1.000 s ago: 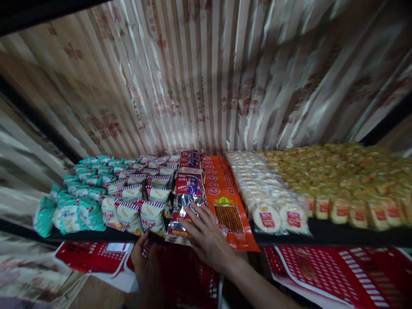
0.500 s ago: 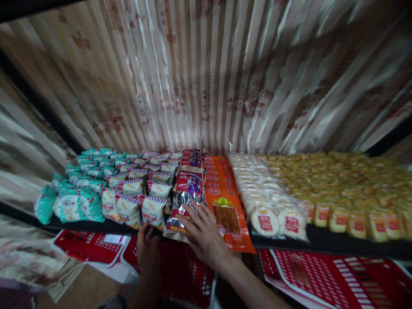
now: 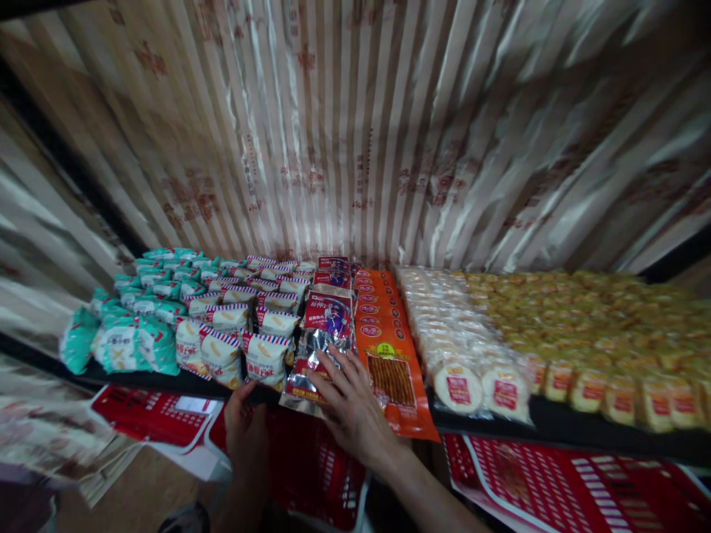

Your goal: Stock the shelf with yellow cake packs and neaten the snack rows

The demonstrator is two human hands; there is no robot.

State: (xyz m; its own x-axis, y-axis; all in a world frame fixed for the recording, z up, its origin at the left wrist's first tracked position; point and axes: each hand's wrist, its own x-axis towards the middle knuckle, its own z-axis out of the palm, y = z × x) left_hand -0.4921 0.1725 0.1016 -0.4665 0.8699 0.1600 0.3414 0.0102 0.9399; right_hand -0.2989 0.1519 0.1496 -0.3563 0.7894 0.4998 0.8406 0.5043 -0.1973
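My right hand (image 3: 352, 407) lies flat with spread fingers on a purple and silver snack packet (image 3: 308, 374), the front one of a row lying on the shelf. Just right of it is a long orange packet (image 3: 383, 326) with a window showing brown sticks. My left hand (image 3: 244, 426) is at the shelf's front edge, below a small white snack bag (image 3: 266, 361) with a striped top. Its fingers look apart, with nothing visible in them; a fingertip is close to the bag's lower corner, and I cannot tell if they touch.
Turquoise bags (image 3: 116, 344) fill the shelf's left end. To the right stand clear-wrapped round white crackers (image 3: 458, 389) and rows of yellow wrapped cakes (image 3: 589, 389). Red plastic baskets (image 3: 555, 474) are under the black shelf edge (image 3: 561, 422). A striped sheet (image 3: 344, 133) hangs behind.
The view has shifted slightly. My left hand has moved a little left along the shelf edge. My right hand stays spread on the purple and silver packet.
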